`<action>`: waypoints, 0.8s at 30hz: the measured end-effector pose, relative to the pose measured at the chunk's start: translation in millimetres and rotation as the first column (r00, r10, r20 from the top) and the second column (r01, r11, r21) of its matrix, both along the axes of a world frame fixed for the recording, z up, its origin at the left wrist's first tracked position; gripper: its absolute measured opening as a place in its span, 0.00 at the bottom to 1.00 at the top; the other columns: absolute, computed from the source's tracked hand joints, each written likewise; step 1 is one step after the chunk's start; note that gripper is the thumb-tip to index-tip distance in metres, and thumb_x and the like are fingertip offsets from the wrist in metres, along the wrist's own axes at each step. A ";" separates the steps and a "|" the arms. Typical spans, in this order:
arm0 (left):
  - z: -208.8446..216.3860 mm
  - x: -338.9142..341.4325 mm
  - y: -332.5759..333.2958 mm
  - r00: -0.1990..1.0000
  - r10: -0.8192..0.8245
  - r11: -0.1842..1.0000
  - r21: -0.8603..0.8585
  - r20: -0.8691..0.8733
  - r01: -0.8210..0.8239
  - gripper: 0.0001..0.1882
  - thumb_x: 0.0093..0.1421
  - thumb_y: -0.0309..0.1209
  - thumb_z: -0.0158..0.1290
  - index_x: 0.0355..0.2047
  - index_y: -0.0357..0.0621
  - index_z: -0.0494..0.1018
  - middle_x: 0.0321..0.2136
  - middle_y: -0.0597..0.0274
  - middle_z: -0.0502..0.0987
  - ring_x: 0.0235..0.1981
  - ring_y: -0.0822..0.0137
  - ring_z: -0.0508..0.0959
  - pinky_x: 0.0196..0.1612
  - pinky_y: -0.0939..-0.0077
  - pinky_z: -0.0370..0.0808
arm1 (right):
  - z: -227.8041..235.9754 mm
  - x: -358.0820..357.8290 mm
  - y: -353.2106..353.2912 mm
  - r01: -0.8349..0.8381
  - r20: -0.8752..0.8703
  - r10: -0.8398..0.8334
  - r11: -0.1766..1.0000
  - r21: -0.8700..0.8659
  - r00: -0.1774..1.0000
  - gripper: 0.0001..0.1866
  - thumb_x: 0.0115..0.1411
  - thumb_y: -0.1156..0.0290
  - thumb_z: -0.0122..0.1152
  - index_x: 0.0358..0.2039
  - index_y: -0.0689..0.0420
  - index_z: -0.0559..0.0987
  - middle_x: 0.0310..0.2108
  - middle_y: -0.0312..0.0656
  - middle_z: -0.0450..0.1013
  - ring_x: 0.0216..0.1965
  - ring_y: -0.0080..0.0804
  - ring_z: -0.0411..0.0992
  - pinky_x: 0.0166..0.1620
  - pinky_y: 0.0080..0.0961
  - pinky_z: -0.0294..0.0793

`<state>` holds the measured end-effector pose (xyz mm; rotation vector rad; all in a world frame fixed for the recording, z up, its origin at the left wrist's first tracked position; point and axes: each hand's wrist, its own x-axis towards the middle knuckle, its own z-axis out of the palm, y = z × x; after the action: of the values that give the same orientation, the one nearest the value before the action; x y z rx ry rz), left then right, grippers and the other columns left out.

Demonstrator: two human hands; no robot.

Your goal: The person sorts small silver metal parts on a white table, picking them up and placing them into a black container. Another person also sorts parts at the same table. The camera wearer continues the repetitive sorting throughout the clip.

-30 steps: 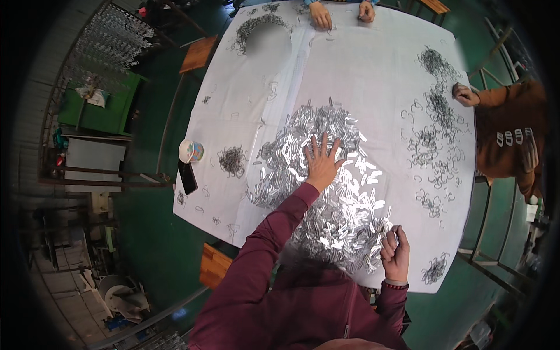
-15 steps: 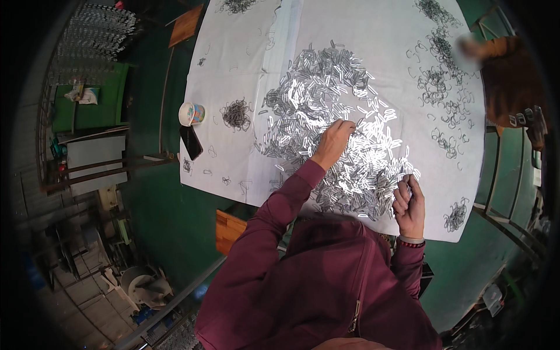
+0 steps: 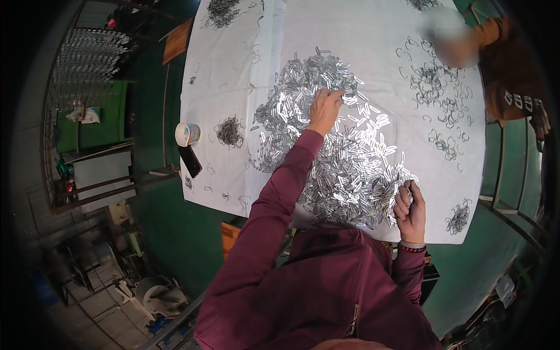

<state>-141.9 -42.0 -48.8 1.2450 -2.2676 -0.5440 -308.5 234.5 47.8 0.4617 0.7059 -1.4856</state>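
Observation:
A broad heap of shiny, flat oval metal links point(image 3: 350, 181) covers the middle of the white-covered table point(image 3: 373, 29). My left hand point(image 3: 325, 109) reaches into the upper part of the heap. Its thumb and fingertips are pinched together among the links; anything between them is too small to tell. Beside the heap's lower right edge, my right hand point(image 3: 412, 213) is closed, fingers curled in and thumb against the forefinger. Links lie right at its fingertips, and what it grips is hidden.
Piles of thin dark wire rings lie at left point(image 3: 230, 132), far right point(image 3: 429, 79) and near right point(image 3: 458, 219). By the left edge are a paper cup point(image 3: 188, 134) and a black phone point(image 3: 190, 161). Another person's arm point(image 3: 493, 35) reaches over the right side.
My left hand has moved away from me, from the heap's middle to its upper part. My right hand has stayed nearly in place. The other person's hand has moved inward over the table.

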 end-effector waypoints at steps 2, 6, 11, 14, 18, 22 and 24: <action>-9.0 -8.0 0.0 1.000 -0.016 1.000 0.017 0.017 0.016 0.09 0.55 0.30 0.54 0.36 0.46 0.77 0.30 0.56 0.71 0.38 0.55 0.71 0.39 0.62 0.71 | -0.2 -5.4 -0.3 -0.001 -0.010 0.001 1.000 -0.005 1.000 0.09 0.66 0.65 0.45 0.34 0.55 0.70 0.15 0.30 0.53 0.12 0.15 0.48 0.12 0.13 0.45; -14.0 -6.7 17.7 0.998 -0.051 0.996 0.076 0.046 0.047 0.05 0.53 0.28 0.56 0.31 0.45 0.76 0.29 0.57 0.70 0.38 0.56 0.70 0.38 0.63 0.70 | -5.2 -14.3 0.7 0.007 -0.017 -0.007 1.000 -0.003 1.000 0.09 0.66 0.65 0.45 0.34 0.56 0.70 0.15 0.30 0.53 0.12 0.15 0.47 0.12 0.12 0.45; -9.7 14.3 40.3 0.988 -0.133 0.989 0.052 -0.074 0.137 0.04 0.52 0.28 0.56 0.28 0.42 0.76 0.27 0.60 0.72 0.34 0.57 0.71 0.38 0.64 0.70 | -10.4 -16.0 -0.2 0.004 0.004 -0.004 1.000 -0.016 1.000 0.09 0.67 0.65 0.44 0.35 0.56 0.70 0.15 0.30 0.53 0.12 0.15 0.47 0.12 0.12 0.45; -5.6 20.6 45.2 0.984 -0.151 0.979 0.126 -0.094 0.162 0.05 0.53 0.27 0.56 0.30 0.41 0.78 0.27 0.58 0.75 0.33 0.56 0.73 0.37 0.64 0.70 | -9.9 -13.3 -2.5 0.001 0.022 -0.001 1.000 -0.028 1.000 0.09 0.67 0.65 0.44 0.35 0.56 0.70 0.16 0.30 0.53 0.12 0.15 0.47 0.12 0.12 0.45; 0.2 1.7 18.6 0.990 -0.075 0.995 0.050 -0.121 0.082 0.07 0.55 0.29 0.55 0.32 0.41 0.78 0.28 0.55 0.77 0.33 0.54 0.74 0.37 0.63 0.71 | -12.5 -12.3 -6.3 0.009 0.063 -0.006 0.999 -0.053 0.998 0.09 0.67 0.65 0.43 0.35 0.56 0.70 0.16 0.30 0.54 0.13 0.15 0.47 0.12 0.12 0.45; -1.8 -21.6 -9.4 0.995 -0.083 0.994 0.064 -0.054 0.086 0.08 0.51 0.30 0.58 0.31 0.40 0.78 0.28 0.54 0.76 0.34 0.54 0.74 0.38 0.63 0.71 | -7.4 -11.6 -10.7 -0.004 0.068 0.009 0.998 -0.066 0.998 0.09 0.67 0.65 0.43 0.35 0.56 0.69 0.17 0.30 0.54 0.13 0.15 0.48 0.12 0.13 0.45; -7.1 -28.1 -16.6 0.995 -0.095 0.993 0.074 0.027 0.093 0.09 0.49 0.30 0.60 0.30 0.40 0.78 0.28 0.54 0.76 0.35 0.55 0.74 0.38 0.62 0.71 | -4.8 -10.8 -13.4 -0.009 0.089 0.017 0.996 -0.090 0.996 0.09 0.67 0.65 0.43 0.35 0.56 0.69 0.16 0.30 0.54 0.13 0.15 0.48 0.12 0.13 0.46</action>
<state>-169.9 -58.7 -55.9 1.1930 -2.3608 -0.6516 -319.3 221.2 43.0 0.4519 0.5682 -1.4682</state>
